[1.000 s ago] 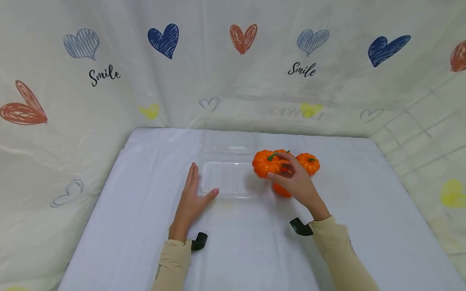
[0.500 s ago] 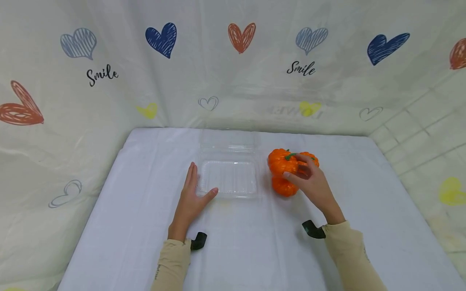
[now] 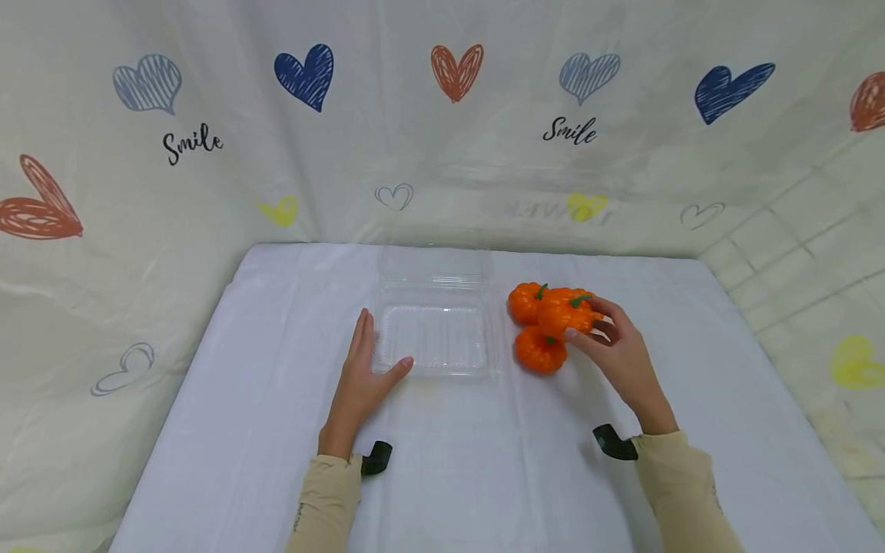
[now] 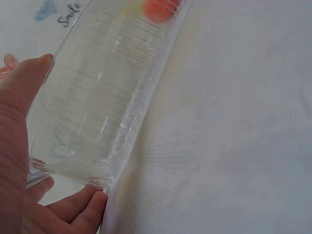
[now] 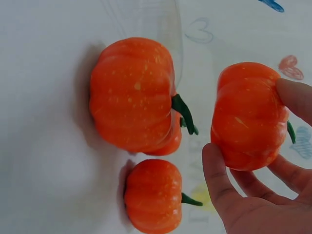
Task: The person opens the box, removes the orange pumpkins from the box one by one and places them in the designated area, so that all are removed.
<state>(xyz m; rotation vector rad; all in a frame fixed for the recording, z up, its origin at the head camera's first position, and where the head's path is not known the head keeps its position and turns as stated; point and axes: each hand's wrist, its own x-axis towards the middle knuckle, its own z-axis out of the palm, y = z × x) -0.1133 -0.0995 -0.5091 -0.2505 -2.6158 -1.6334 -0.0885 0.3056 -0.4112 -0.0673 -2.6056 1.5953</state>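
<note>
Right hand [image 3: 618,349] pinches pumpkin [image 3: 565,316], fingers curled.

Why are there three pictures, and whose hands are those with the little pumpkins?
They are one person's two hands. The person wears three small cameras: one on the head, looking down at the table, and one on each wrist, looking closely at that hand.

In the head picture you see a white cloth on a table. On it stands a clear plastic box with its lid open and nothing inside. The left hand lies flat against the box's side; the left wrist picture shows that box from very near.

The right hand holds one orange pumpkin in its fingertips. Two more pumpkins lie on the cloth beside the box: a far pumpkin and a near pumpkin. The right wrist picture shows all three up close.
</note>
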